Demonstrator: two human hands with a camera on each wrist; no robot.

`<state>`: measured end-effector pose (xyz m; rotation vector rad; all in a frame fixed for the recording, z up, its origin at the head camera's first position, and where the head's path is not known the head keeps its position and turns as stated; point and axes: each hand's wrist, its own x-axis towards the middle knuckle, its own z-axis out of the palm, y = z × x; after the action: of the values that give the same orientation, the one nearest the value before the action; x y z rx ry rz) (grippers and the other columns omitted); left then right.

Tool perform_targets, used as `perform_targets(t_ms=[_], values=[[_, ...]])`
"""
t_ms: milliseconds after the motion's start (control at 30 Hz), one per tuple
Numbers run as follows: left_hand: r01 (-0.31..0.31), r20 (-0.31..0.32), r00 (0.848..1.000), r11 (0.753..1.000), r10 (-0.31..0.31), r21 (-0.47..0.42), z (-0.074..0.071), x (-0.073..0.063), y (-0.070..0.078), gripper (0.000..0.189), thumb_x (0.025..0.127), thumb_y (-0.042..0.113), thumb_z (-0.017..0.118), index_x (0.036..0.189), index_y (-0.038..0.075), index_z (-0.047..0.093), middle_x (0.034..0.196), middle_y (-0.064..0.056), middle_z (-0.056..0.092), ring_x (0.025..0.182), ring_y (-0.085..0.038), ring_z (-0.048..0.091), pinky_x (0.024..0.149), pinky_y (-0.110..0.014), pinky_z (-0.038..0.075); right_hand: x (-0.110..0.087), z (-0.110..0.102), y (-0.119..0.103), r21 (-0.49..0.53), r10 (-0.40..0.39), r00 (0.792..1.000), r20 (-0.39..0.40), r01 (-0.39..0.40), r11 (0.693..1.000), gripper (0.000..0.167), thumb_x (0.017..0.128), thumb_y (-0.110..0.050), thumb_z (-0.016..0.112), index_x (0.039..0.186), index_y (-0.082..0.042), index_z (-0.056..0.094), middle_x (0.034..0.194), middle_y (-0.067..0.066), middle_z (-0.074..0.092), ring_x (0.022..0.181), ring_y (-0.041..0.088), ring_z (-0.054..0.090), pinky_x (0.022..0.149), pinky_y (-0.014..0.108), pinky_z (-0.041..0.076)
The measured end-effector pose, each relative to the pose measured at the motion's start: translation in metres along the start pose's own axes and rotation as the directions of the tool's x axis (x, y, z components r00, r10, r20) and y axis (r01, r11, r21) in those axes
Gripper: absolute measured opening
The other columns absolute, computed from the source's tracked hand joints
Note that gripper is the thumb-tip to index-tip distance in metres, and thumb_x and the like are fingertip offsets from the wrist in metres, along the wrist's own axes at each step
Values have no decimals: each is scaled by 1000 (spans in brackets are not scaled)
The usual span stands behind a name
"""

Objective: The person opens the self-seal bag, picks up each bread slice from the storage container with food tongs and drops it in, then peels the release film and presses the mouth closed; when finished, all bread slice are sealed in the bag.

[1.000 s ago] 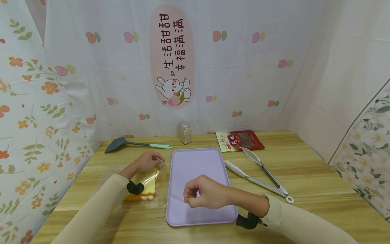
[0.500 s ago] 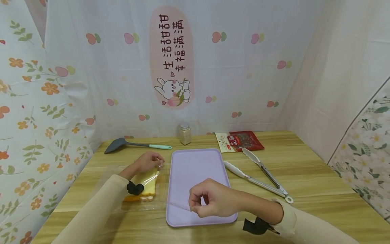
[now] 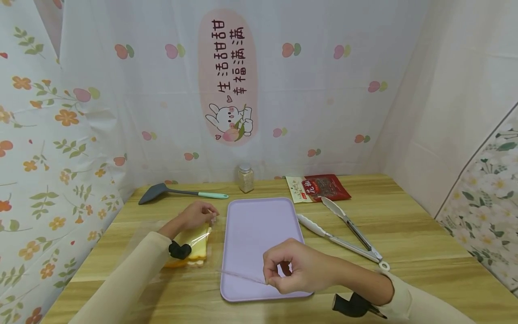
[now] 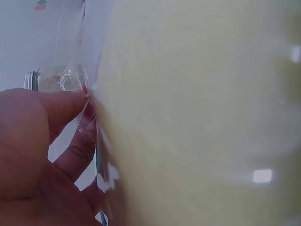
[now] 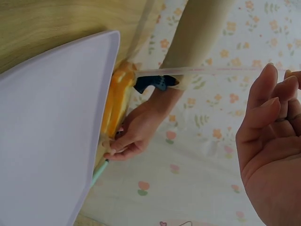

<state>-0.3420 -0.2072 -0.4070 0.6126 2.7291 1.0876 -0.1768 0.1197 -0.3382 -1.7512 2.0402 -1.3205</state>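
My left hand pinches the far right corner of a clear plastic bag between thumb and fingers. Inside the bag lie bread-like yellow slices with orange edges, partly hidden under the left wrist. A thin clear strip stretches from the bag's right side across the near part of the lilac tray. Its other end is pinched between the thumb and forefinger of my right hand, which is above the tray's near right corner. In the right wrist view the strip looks taut and narrow.
Behind the bag lies a grey spatula with a mint handle. A small lidded glass jar stands beyond the tray. To the right are a red spice packet and spread metal tongs on the wooden table.
My right hand has moved to the right and slightly nearer, drawing the thin strip out longer over the tray. The left hand has kept its place at the bag's corner.
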Motion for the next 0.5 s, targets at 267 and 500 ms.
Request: perform_targets(t_ms=[267,500], values=[[9,-2,1000,1000,-9,9,0,0,0,19,100,8,58,107,1,74,90,-8,72,75,-15,61,67,-31,48,-8,-1,0,7,-48,999,20,48,999,22,82,9,62,81,-13,60,71,1,57,71,-5,47,51,16,42],[-10,8,1000,1000,10,12,0,2,0,19,100,8,58,106,0,73,90,-8,72,74,-15,61,66,-31,48,-16,-14,-10,84,-64,998,29,62,995,20,81,10,61,82,-10,61,70,4,57,65,4,48,53,17,44]])
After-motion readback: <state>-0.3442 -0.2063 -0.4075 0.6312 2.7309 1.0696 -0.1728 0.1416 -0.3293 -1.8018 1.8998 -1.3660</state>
